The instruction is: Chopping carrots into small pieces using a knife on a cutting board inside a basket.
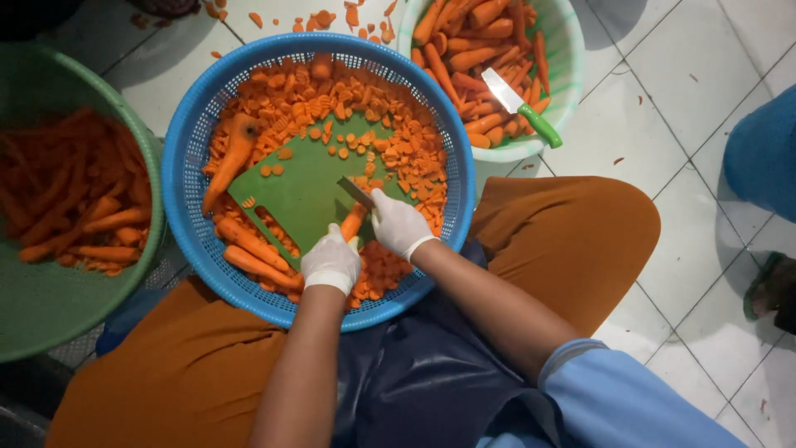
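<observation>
A carrot (354, 221) lies on a green cutting board (303, 191) near the board's near edge, pointing away from the person. The left hand (331, 262), in a white glove, is closed over the carrot's near end and pins it to the board. The right hand (399, 224), also gloved in white, is wrapped around the handle of a knife (355, 192); the blade slants to the far left and sits across the carrot's far tip.

The board rests inside a round blue basket (186, 166) that sits on the person's lap, over orange trousers (572, 241) and a dark apron (423, 373). Crinkle-cut carrot slices (390, 141) are heaped along the far and right sides of the basket, with a few loose on the board. Whole peeled carrots (249, 249) lie at the left and near-left, and one thick carrot (232, 153) leans at the far left of the board.

To the left stands a large green tub (50, 307) holding more whole carrots. At the far right a pale green bowl (572, 50) holds carrot pieces, with a second knife (522, 106), green-handled, lying on top. Peel scraps (319, 18) are scattered on the white tiled floor (663, 149) beyond the basket. At the right edge are a blue-clothed limb (767, 153) and a sandalled foot (775, 286) of another person.
</observation>
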